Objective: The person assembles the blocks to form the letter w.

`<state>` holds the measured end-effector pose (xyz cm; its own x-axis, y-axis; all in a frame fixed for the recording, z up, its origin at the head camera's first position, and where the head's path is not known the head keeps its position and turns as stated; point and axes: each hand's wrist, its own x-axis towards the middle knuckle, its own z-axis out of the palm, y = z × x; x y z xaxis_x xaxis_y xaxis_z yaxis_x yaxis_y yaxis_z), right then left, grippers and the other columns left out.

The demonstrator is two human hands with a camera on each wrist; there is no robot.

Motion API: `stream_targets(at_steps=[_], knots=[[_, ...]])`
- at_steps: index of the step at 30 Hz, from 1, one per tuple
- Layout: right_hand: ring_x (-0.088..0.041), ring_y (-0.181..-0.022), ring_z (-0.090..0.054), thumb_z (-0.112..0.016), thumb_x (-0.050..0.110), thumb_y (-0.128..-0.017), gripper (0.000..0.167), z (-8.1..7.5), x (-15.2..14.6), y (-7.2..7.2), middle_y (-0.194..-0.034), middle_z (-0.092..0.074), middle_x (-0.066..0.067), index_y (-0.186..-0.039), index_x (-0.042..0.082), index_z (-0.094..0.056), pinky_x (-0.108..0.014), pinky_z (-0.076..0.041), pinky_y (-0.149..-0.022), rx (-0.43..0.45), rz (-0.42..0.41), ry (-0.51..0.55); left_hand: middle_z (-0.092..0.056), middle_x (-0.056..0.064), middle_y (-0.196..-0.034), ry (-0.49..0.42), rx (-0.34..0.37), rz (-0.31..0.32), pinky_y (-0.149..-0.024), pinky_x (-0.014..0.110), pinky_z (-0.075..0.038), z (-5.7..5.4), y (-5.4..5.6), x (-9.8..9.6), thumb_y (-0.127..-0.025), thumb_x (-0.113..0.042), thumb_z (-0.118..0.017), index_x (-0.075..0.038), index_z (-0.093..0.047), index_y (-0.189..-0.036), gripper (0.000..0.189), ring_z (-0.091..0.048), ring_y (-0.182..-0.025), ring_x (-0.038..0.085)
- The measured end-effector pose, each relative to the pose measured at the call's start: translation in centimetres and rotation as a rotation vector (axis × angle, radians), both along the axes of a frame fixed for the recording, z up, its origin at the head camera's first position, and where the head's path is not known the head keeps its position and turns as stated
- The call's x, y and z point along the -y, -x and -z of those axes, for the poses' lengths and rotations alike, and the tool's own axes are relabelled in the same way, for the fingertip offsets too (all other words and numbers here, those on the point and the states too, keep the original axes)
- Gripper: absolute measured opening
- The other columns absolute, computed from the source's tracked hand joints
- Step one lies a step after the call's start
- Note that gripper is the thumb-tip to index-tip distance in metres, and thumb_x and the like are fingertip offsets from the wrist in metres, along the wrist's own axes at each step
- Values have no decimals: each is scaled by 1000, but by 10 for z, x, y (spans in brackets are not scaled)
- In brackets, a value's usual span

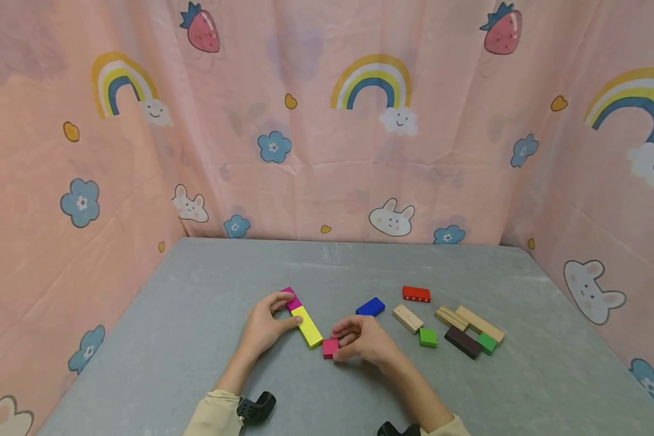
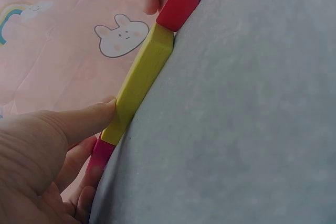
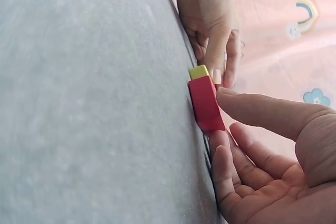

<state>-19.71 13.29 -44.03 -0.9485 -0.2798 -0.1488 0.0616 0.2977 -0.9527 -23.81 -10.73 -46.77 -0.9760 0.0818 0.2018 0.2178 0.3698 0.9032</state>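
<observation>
Below the frame's centre, the left hand (image 1: 264, 322) holds a magenta block (image 1: 294, 304), thumb against a yellow block (image 1: 308, 330) slanting down-right towards the pinkish-red block (image 1: 329, 348) pinched by the right hand (image 1: 367, 344).

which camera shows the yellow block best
The left wrist view: the yellow block appears large and lengthwise there, largely unobstructed. The head view shows its long top face, but small; the right wrist view shows just one end, past the red block.
</observation>
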Motion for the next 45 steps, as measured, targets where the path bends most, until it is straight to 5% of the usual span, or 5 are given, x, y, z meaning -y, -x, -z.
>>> stream_targets(at_steps=[18,24,29,45], knots=[[-20,-83,-64,-87,2,-72,43,-1,-5,1,-97,-69,-10,-108,-5,-65,-33,-55,-75,-27,9,17,-69,4,-118,0,-6,-6,-101,46,-41,0,1,0,-77,-14,-86,-11,-68,-120,47,-57,-119,22],[-22,-79,-60,-89,10,-72,31,0,-10,1,-92,-69,-7,-97,5,-71,-30,-51,-65,-209,250,-33,-68,3,-118,-5,12,-4,-101,44,-42,0,1,0,-77,-13,-86,-11,-68,-120,47,-57,-118,21],[-22,-83,-59,-90,13,-72,31,1,-17,4,-92,-69,-6,-96,9,-72,-27,-51,-67,-259,425,-50,-68,3,-118,3,18,-9,-101,44,-42,1,1,0,-77,-14,-86,-13,-68,-120,46,-57,-117,21],[-26,-88,-59,-88,5,-72,41,11,-38,9,-104,-67,-15,-108,0,-68,-25,-51,-70,-227,546,-13,-68,5,-119,-18,9,8,-103,46,-40,-1,0,1,-77,-12,-86,-10,-68,-120,46,-56,-120,21]])
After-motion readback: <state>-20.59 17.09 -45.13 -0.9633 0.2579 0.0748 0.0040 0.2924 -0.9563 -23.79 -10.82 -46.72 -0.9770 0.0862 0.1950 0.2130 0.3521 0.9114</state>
